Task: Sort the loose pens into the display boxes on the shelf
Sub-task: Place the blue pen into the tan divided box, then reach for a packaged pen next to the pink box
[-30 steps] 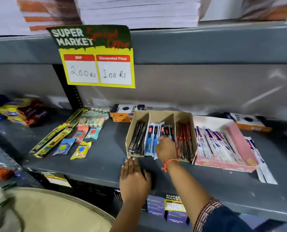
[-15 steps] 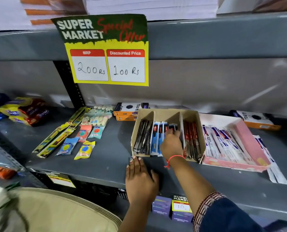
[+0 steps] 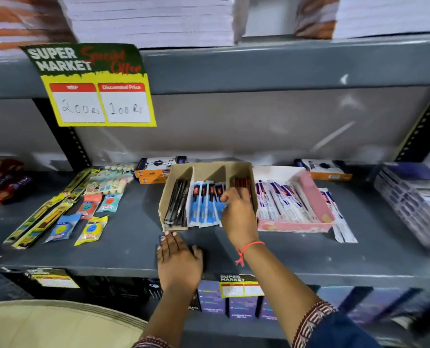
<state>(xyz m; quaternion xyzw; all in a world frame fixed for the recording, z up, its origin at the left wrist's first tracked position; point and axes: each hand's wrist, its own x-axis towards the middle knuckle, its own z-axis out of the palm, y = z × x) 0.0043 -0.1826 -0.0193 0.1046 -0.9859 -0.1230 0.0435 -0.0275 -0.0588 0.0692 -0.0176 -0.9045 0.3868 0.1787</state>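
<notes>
— What sits around our right hand (image 3: 239, 212)?

— It curls down in the brown box (image 3: 210, 172), fingers on the blue pen packs (image 3: 203, 207); we cannot tell if it grips one. Black pens (image 3: 176, 207) lie left of it, red pens (image 3: 242, 183) behind it, and the pink box (image 3: 316, 197) touches its right side.

— And our left hand (image 3: 178, 259)?

— Flat and loose on the bare grey shelf (image 3: 133, 247), near the front edge.

— Any words?

— The sign (image 3: 93, 84) above says "SUPER MARKET", "200 Rs", "100 Rs".
</notes>
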